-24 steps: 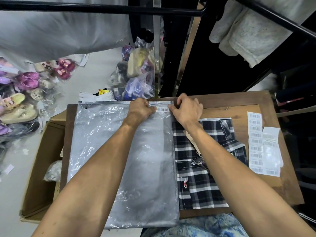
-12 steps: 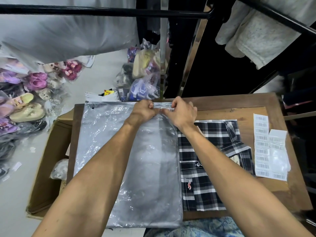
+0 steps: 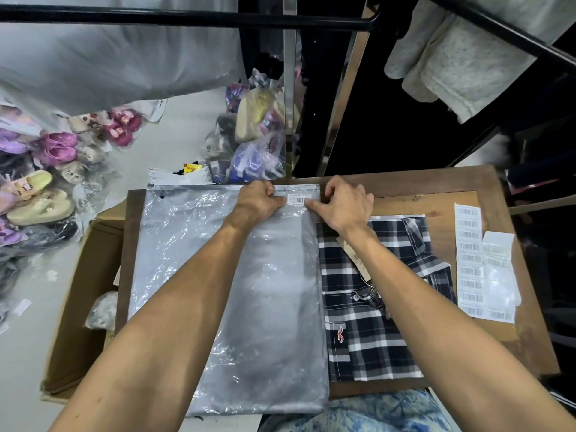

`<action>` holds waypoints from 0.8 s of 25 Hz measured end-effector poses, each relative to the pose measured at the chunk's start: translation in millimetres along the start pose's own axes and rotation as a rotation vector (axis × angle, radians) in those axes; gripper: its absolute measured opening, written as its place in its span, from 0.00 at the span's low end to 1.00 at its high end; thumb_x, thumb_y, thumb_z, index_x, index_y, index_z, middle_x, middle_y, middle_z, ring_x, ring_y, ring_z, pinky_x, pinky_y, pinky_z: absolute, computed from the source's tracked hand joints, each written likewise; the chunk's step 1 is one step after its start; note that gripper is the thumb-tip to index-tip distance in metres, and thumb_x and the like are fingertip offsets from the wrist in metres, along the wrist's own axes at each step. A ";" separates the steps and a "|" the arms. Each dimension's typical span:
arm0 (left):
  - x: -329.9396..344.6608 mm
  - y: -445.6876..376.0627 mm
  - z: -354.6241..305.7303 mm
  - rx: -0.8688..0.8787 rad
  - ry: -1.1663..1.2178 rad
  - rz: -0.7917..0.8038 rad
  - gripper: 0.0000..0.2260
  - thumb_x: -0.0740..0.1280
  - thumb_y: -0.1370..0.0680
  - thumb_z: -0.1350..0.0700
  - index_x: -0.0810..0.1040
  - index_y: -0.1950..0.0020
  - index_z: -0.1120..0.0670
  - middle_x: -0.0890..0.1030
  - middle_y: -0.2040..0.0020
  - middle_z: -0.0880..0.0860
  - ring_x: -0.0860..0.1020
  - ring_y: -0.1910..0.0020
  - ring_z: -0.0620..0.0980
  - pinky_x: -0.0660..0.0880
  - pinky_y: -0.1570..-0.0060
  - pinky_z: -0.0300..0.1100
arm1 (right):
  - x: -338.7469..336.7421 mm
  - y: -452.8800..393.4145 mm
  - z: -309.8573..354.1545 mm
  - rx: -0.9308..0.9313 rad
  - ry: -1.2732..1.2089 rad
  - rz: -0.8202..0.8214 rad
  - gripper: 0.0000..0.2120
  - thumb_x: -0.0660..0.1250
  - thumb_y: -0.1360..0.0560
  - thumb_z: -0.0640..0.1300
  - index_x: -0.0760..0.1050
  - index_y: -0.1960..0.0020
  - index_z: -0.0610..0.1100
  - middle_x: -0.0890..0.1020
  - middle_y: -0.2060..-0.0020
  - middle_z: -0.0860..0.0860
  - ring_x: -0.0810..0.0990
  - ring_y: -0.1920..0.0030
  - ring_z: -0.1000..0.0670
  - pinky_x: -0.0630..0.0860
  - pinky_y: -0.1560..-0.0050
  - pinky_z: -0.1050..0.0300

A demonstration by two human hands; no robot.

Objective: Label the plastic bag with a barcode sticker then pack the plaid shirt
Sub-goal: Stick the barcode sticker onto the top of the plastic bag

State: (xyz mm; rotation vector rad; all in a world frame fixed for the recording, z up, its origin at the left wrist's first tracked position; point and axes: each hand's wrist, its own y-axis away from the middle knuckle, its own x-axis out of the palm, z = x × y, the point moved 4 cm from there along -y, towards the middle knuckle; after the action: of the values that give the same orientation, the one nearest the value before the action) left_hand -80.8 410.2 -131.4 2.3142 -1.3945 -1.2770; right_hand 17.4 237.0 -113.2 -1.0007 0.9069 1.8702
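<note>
A clear grey plastic bag (image 3: 193,260) lies flat on the wooden table (image 3: 436,185), zip edge at the far side. A white barcode sticker (image 3: 297,199) is stuck near its top right corner. My left hand (image 3: 257,202) is curled into a fist just left of the sticker, thumb on the zip edge, pinching the bag. My right hand (image 3: 346,204) rests at the bag's corner, its index fingertip touching the sticker's right end. The folded navy-and-white plaid shirt (image 3: 367,338) lies beside the bag on the right, partly under my right forearm.
A sheet of barcode stickers (image 3: 470,260) lies on the table's right side. An open cardboard box (image 3: 84,307) stands on the floor at the left. Bagged shoes (image 3: 40,194) are piled on the floor. A black rack bar (image 3: 187,18) and hanging grey garments (image 3: 452,67) are overhead.
My right hand has slid to the right off the sticker, which now shows in full between my hands. My left hand has stayed at the bag's top edge.
</note>
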 end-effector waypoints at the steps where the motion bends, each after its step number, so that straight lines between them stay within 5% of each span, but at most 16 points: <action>1: -0.3 0.1 -0.3 0.003 0.001 -0.003 0.21 0.74 0.25 0.55 0.62 0.66 0.50 0.79 0.62 0.54 0.73 0.64 0.50 0.74 0.56 0.42 | -1.7 -0.4 -4.7 0.010 0.001 0.008 0.20 0.74 0.32 0.66 0.71 0.56 0.54 0.80 0.61 0.54 0.75 0.48 0.46 0.62 0.51 0.50; 7: -1.5 3.0 -0.9 -0.006 0.052 0.015 0.21 0.74 0.25 0.59 0.62 0.66 0.50 0.78 0.63 0.54 0.74 0.64 0.50 0.74 0.56 0.40 | -7.5 -3.9 -9.2 0.072 -0.042 0.050 0.17 0.76 0.32 0.60 0.72 0.54 0.54 0.83 0.57 0.52 0.77 0.43 0.43 0.63 0.47 0.49; 15: -0.2 0.4 -0.7 -0.012 0.059 0.006 0.20 0.74 0.26 0.59 0.62 0.66 0.51 0.78 0.63 0.54 0.74 0.64 0.50 0.76 0.56 0.42 | 4.7 -9.4 17.0 0.151 -0.083 0.043 0.22 0.76 0.36 0.67 0.73 0.56 0.53 0.81 0.59 0.55 0.79 0.45 0.44 0.61 0.50 0.50; 20: -1.3 3.6 -1.4 -0.009 0.069 -0.004 0.21 0.74 0.25 0.58 0.62 0.66 0.50 0.79 0.63 0.53 0.75 0.67 0.49 0.73 0.66 0.35 | -10.0 -16.5 -5.9 0.201 -0.063 0.064 0.24 0.78 0.37 0.67 0.72 0.53 0.55 0.79 0.57 0.55 0.78 0.42 0.44 0.62 0.49 0.49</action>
State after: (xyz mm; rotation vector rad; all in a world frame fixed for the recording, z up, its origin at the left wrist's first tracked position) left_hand -82.4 408.9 -127.9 2.3324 -1.3601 -1.1897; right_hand 37.4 235.5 -110.5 -0.7950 1.0769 1.8114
